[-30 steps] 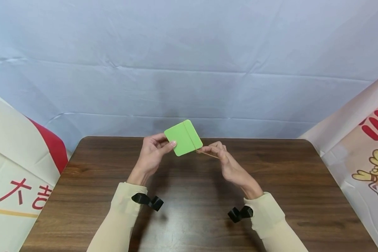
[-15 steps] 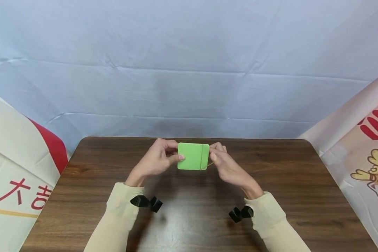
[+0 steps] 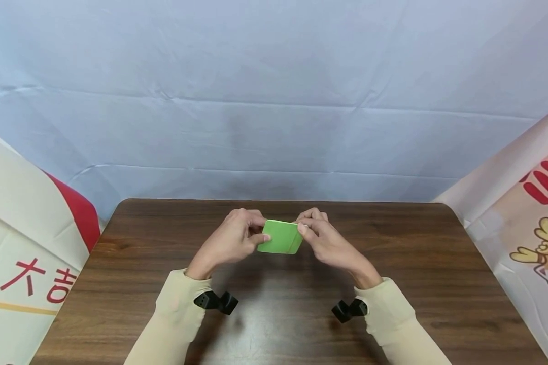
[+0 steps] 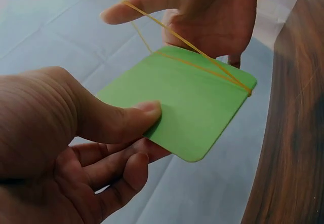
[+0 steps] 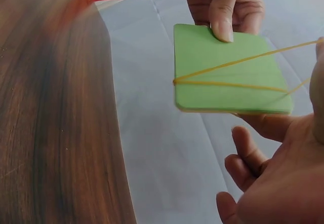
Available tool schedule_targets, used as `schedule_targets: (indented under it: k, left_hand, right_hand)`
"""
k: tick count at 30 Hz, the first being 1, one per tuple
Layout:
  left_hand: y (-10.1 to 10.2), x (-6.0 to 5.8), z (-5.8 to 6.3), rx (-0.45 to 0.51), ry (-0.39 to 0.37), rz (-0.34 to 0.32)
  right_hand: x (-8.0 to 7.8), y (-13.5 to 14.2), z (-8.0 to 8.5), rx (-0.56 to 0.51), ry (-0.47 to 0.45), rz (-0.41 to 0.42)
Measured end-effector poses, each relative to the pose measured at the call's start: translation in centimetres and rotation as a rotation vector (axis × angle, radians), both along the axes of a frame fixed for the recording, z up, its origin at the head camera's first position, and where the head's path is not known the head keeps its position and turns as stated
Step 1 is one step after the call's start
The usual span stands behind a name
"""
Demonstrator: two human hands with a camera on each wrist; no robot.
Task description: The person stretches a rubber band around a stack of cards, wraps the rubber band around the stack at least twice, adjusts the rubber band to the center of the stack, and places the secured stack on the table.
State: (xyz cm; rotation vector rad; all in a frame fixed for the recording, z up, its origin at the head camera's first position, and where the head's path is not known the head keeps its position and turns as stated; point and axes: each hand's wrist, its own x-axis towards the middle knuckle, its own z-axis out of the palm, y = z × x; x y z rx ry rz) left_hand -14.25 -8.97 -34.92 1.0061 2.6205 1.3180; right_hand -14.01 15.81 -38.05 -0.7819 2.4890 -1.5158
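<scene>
A thin green square card with rounded corners is held up over the table, tilted. My left hand pinches its left side, thumb flat on the upper face and fingers underneath. Around the card near its right edge runs a yellowish rubber band. My right hand is at that edge, with one strand of the band stretched out over its thumb. In the right wrist view, a right finger reaches beneath the card while the other fingers curl loosely below.
The brown wooden table spreads beneath both hands. Behind it hangs a pale blue-white cloth. Printed banners stand at the left and right. Each cuff carries a small black wrist camera.
The card has come down and nearer, turned level, then tipped flatter. My left hand moved with it, toward the right hand. The right thumb has come up to the card's right edge.
</scene>
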Motion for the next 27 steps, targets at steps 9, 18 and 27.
schedule_targets:
  k: [9, 18, 27]
  left_hand:
    - [0.1, -0.2, -0.5, 0.042, -0.041, 0.026]
    - [0.2, -0.4, -1.0, 0.085, -0.04, 0.012]
    - [0.5, -0.2, -1.1, 0.09, -0.042, 0.023]
  right_hand:
    - [0.1, -0.2, 0.2, 0.024, 0.018, -0.066]
    - [-0.2, -0.2, 0.4, 0.034, -0.008, -0.101]
    - [-0.3, 0.0, 0.5, 0.051, -0.032, -0.16]
